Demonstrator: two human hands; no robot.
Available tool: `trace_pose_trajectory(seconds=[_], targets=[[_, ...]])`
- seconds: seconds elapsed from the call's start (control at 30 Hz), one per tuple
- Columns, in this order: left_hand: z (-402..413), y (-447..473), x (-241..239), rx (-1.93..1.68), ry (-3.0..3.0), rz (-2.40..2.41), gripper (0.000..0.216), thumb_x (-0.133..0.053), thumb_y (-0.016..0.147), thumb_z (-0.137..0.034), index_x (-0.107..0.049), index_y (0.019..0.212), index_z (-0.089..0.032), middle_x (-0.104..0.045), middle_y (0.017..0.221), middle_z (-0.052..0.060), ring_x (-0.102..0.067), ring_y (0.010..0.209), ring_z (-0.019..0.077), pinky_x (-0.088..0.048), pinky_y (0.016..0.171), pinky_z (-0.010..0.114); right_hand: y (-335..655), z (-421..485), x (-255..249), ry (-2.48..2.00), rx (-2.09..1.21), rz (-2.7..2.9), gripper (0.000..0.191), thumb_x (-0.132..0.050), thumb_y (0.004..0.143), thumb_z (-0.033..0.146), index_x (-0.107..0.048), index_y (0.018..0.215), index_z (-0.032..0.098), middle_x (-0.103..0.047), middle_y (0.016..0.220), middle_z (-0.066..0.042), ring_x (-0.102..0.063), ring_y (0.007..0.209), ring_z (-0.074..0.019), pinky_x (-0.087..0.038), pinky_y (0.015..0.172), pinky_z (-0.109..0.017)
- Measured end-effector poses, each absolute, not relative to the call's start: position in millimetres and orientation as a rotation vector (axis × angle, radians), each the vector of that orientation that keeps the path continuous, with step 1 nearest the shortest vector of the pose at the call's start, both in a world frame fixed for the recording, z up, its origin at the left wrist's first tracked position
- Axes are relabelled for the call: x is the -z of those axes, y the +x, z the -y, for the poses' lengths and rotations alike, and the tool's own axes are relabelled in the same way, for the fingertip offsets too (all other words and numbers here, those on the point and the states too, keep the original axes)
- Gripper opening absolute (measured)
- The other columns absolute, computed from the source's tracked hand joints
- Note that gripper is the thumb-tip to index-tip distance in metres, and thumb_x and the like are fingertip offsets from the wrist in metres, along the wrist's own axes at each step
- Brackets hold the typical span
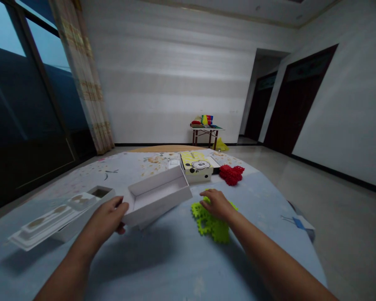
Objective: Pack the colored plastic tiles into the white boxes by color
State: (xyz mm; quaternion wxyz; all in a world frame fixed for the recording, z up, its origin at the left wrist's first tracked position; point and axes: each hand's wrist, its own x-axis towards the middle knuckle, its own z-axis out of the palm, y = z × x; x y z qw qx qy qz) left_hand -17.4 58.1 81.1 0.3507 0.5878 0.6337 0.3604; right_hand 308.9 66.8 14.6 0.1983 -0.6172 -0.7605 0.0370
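My left hand (110, 215) grips the near end of a shallow white box tray (158, 193), holding it tilted above the blue cloth. My right hand (215, 203) rests palm down on a heap of lime-green toothed plastic pieces (210, 223), fingers curled over them. Beyond the tray stands a yellow cartoon-printed box (196, 166). A pile of red plastic pieces (232, 173) lies to its right.
A white moulded plastic insert (54, 216) sits at the left on the cloth-covered table (175, 259). The table's right edge drops to a tiled floor. A small table with coloured things (206, 125) stands by the far wall; dark doors are on the right.
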Motion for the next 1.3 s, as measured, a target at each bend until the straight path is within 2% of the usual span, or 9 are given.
trace_pose_trajectory(seconds=[0.17, 0.3, 0.37, 0.53, 0.77, 0.93, 1.03, 1.13, 1.3], targets=[[-47.6, 6.9, -68.5, -0.667, 1.743, -1.539, 0.029, -0.042, 0.070, -0.040, -0.053, 0.084, -0.017, -0.054, 0.057, -0.001, -0.055, 0.042, 0.0173, -0.045, 0.037, 0.029, 335.4, -39.6, -4.9, -1.809, -0.100, 2.129, 0.060, -0.060, 0.073, 0.056, -0.057, 0.122, 0.022, -0.052, 0.131, -0.011, -0.039, 0.124, -0.0285, -0.024, 0.103, -0.044], [-42.5, 19.9, -59.3, -0.562, 1.800, -1.547, 0.025, -0.039, 0.072, -0.043, -0.047, 0.076, -0.020, -0.051, 0.061, -0.002, -0.055, 0.041, 0.0160, -0.044, 0.038, 0.028, 335.0, -25.4, 0.5, -1.889, -0.210, 2.196, 0.092, -0.063, 0.058, 0.069, -0.041, 0.135, 0.025, -0.033, 0.145, -0.014, -0.023, 0.133, -0.0357, -0.013, 0.106, -0.054], [-41.3, 21.5, -55.8, -0.519, 1.794, -1.566, 0.025, -0.040, 0.072, -0.044, -0.045, 0.076, -0.021, -0.051, 0.061, -0.002, -0.054, 0.040, 0.0154, -0.043, 0.037, 0.028, 334.0, -23.7, 1.7, -1.909, -0.242, 2.209, 0.099, -0.063, 0.056, 0.071, -0.035, 0.139, 0.025, -0.029, 0.147, -0.015, -0.020, 0.134, -0.0374, -0.010, 0.105, -0.056], [-39.8, 12.6, -48.7, -0.491, 1.757, -1.572, 0.031, -0.043, 0.069, -0.046, -0.046, 0.085, -0.020, -0.056, 0.069, 0.001, -0.054, 0.039, 0.0159, -0.041, 0.035, 0.028, 335.8, -28.0, 5.8, -1.893, -0.211, 2.193, 0.091, -0.060, 0.062, 0.069, -0.036, 0.138, 0.024, -0.035, 0.144, -0.015, -0.027, 0.132, -0.0342, -0.011, 0.106, -0.054], [-30.4, -1.2, -34.4, -0.472, 1.648, -1.593, 0.050, -0.047, 0.063, -0.048, -0.048, 0.103, -0.017, -0.058, 0.064, 0.002, -0.050, 0.034, 0.0159, -0.035, 0.030, 0.027, 347.4, -30.2, 5.5, -1.774, -0.239, 2.147, 0.087, -0.060, 0.065, 0.067, -0.040, 0.136, 0.022, -0.039, 0.141, -0.014, -0.031, 0.130, -0.0313, -0.014, 0.107, -0.050], [-30.9, -8.4, -14.7, -0.431, 1.555, -1.614, 0.066, -0.050, 0.062, -0.052, -0.041, 0.118, -0.017, -0.058, 0.058, 0.001, -0.052, 0.036, 0.0185, -0.034, 0.030, 0.026, 381.5, -39.3, 1.4, -1.850, -0.152, 1.862, 0.061, -0.051, 0.081, 0.052, -0.047, 0.130, 0.016, -0.047, 0.135, -0.013, -0.040, 0.125, -0.0251, -0.029, 0.103, -0.040], [-35.5, -12.4, -8.2, -0.430, 1.497, -1.632, 0.062, -0.051, 0.064, -0.059, -0.046, 0.112, -0.020, -0.059, 0.058, 0.002, -0.053, 0.037, 0.0192, -0.033, 0.031, 0.026, 402.2, -45.2, 7.3, -1.960, -0.250, 1.769, 0.060, -0.050, 0.082, 0.051, -0.050, 0.127, 0.011, -0.052, 0.129, -0.016, -0.047, 0.120, -0.0255, -0.034, 0.099, -0.037], [-40.9, -15.1, -5.1, -0.459, 1.444, -1.611, 0.053, -0.046, 0.068, -0.066, -0.055, 0.095, -0.021, -0.059, 0.057, 0.003, -0.051, 0.035, 0.0185, -0.032, 0.031, 0.027, 411.4, -47.4, 14.1, -2.041, -0.395, 1.735, 0.067, -0.051, 0.079, 0.057, -0.051, 0.126, 0.009, -0.056, 0.124, -0.018, -0.053, 0.113, -0.0266, -0.038, 0.095, -0.036], [-44.9, -16.8, -2.2, -0.526, 1.415, -1.593, 0.056, -0.040, 0.068, -0.072, -0.061, 0.079, -0.021, -0.056, 0.046, 0.003, -0.052, 0.036, 0.0213, -0.037, 0.034, 0.030, 406.0, -47.3, 15.3, -2.032, -0.506, 1.696, 0.071, -0.054, 0.076, 0.061, -0.052, 0.124, 0.009, -0.062, 0.115, -0.017, -0.060, 0.103, -0.0252, -0.044, 0.087, -0.034]])
